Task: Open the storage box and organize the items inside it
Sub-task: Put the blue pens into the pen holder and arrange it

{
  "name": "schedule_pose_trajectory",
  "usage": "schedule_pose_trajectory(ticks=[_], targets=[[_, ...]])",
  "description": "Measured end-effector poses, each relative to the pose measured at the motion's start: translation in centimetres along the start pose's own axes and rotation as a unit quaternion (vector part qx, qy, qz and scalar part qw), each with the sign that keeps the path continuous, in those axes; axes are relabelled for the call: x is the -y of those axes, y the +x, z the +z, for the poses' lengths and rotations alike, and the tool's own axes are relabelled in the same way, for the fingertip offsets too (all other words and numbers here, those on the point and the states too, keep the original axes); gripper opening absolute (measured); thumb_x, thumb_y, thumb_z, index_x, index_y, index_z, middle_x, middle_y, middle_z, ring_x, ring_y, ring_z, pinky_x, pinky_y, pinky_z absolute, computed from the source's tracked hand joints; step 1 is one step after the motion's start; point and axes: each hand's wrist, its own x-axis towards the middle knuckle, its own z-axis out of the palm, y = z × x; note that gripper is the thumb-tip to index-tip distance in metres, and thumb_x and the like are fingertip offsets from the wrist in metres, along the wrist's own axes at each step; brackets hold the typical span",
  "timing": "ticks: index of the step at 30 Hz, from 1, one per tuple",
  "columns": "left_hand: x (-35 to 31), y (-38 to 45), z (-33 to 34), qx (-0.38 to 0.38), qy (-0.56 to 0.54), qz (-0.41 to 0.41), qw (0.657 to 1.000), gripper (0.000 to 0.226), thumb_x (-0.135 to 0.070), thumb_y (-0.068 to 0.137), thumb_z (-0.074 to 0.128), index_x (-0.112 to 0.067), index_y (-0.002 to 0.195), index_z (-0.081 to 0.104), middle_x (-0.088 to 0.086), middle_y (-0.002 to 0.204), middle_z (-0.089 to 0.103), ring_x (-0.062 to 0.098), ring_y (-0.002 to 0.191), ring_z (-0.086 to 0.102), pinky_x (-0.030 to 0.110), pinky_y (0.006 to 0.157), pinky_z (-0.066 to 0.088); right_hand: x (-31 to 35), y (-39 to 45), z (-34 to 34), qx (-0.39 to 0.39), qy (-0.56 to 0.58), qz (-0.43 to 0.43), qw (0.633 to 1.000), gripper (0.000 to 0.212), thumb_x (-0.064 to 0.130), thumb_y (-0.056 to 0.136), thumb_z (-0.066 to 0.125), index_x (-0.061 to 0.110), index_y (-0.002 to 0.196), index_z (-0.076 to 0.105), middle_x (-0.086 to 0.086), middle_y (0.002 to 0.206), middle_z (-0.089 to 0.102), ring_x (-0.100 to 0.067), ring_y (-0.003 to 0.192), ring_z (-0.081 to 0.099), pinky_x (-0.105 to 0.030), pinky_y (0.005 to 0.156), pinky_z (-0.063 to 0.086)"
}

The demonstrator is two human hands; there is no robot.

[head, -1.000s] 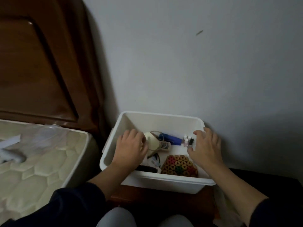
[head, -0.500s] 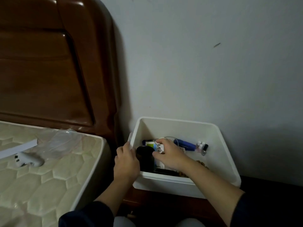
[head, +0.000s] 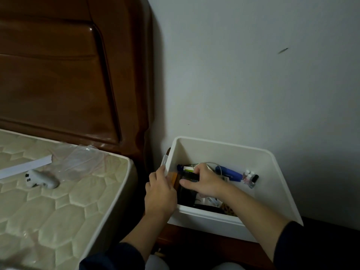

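Note:
An open white storage box [head: 220, 151] stands against the wall on a dark wooden nightstand. My left hand [head: 160, 195] grips the box's left rim near the front corner. My right hand [head: 204, 182] reaches inside at the left and holds a dark flat item [head: 188, 193] together with a small white and green packet [head: 188, 168]. Further right in the box lie a blue pen-like thing [head: 229, 173] with a thin white cable and small nail polish bottles [head: 251, 178]. A patterned woven item [head: 228, 210] peeks out under my right forearm.
A quilted mattress [head: 68, 201] lies to the left with a white controller [head: 41, 180], a clear plastic bag [head: 78, 158] and a white paper strip [head: 25, 166] on it. A brown headboard [head: 68, 75] rises behind. The grey wall [head: 253, 75] backs the box.
My left hand left the inside of the box and took its left rim. My right hand crossed from the right side to the left and took hold of items there. The view shifted.

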Motion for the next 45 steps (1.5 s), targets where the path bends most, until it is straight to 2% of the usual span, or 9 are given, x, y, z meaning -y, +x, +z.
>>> schedule_pose_trajectory(ticks=[6,11,16,19,22,26,30,34,45], targets=[[-0.2,-0.2,-0.3,0.01,0.005,0.0,1.0,0.045,-0.027,0.112,0.035,-0.023,0.157,0.035,0.008,0.151,0.043,0.034,0.135,0.045,0.049,0.106,0.043,0.3,-1.0,1.0,-0.069,0.061,0.032,0.995,0.065,0.079,0.061,0.076,0.024,0.081,0.047,0.002,0.081,0.06,-0.011,0.074,0.066,-0.025,0.053,0.059],[-0.3,-0.2,-0.6,0.009,0.016,0.004,1.0,0.044,-0.027,0.112,0.036,-0.02,0.155,0.037,0.01,0.15,0.043,0.034,0.136,0.044,0.049,0.111,0.042,0.4,-2.5,-0.3,-0.125,0.178,0.049,0.975,0.07,0.054,0.065,0.09,0.032,0.114,0.045,0.003,0.113,0.055,-0.016,0.096,0.066,-0.03,0.06,0.064],[-1.3,-1.2,-0.8,-0.069,0.171,0.059,0.981,0.057,-0.053,0.108,0.035,-0.02,0.153,0.043,0.007,0.152,0.044,0.03,0.143,0.038,0.05,0.119,0.033,0.8,-4.7,-5.2,-0.156,0.446,0.051,0.88,0.057,0.051,0.092,0.074,0.026,0.137,0.05,-0.013,0.126,0.064,-0.032,0.096,0.077,-0.039,0.076,0.066],[-2.8,-1.4,-1.3,-0.05,0.096,0.158,0.981,0.08,-0.077,0.098,0.031,-0.021,0.154,0.045,0.001,0.152,0.043,0.02,0.141,0.038,0.042,0.12,0.03,1.3,-6.2,-6.4,-0.086,0.504,0.075,0.856,0.057,0.063,0.097,0.062,0.018,0.132,0.062,-0.014,0.126,0.071,-0.035,0.104,0.075,-0.042,0.081,0.065],[-5.6,-1.7,-1.6,0.113,-0.257,0.179,0.943,0.06,-0.056,0.094,0.071,-0.038,0.145,0.045,-0.02,0.14,0.059,0.0,0.131,0.054,0.022,0.11,0.045,1.7,-6.7,-5.4,0.006,0.481,0.07,0.874,0.068,0.073,0.094,0.054,0.019,0.133,0.066,-0.014,0.127,0.074,-0.036,0.114,0.074,-0.046,0.095,0.062],[-6.7,-0.9,-1.2,0.084,-0.455,0.084,0.883,0.075,-0.017,0.079,0.091,-0.026,0.138,0.047,-0.001,0.127,0.071,0.007,0.114,0.072,0.021,0.09,0.059,1.7,-6.4,-3.7,0.1,0.46,0.058,0.88,0.078,0.081,0.089,0.052,0.024,0.142,0.063,-0.012,0.126,0.075,-0.03,0.109,0.076,-0.048,0.094,0.061],[-5.3,0.3,-1.3,0.043,-0.391,0.092,0.915,0.069,-0.04,0.066,0.094,-0.028,0.125,0.061,-0.008,0.116,0.077,0.008,0.108,0.075,0.034,0.095,0.061,-0.1,-4.8,-3.7,0.119,0.375,0.027,0.919,0.066,0.076,0.092,0.057,0.029,0.138,0.065,-0.008,0.129,0.075,-0.031,0.115,0.074,-0.049,0.096,0.061],[-3.1,1.2,-1.1,-0.044,-0.259,0.128,0.956,0.084,-0.055,0.064,0.087,-0.033,0.135,0.048,-0.015,0.126,0.067,0.008,0.123,0.064,0.042,0.104,0.057,-1.9,-2.0,-3.6,-0.083,0.087,0.011,0.993,0.036,0.046,0.1,0.065,0.031,0.132,0.066,0.002,0.134,0.069,-0.012,0.113,0.069,-0.035,0.103,0.056],[-1.3,2.0,0.3,-0.075,-0.168,0.185,0.965,0.089,-0.049,0.077,0.089,-0.041,0.146,0.033,-0.034,0.131,0.053,-0.007,0.12,0.056,0.022,0.095,0.053,-3.3,4.7,-0.9,-0.036,-0.153,-0.041,0.987,0.068,0.038,0.089,0.079,0.022,0.149,0.05,-0.004,0.147,0.05,-0.025,0.135,0.051,-0.038,0.112,0.046]])
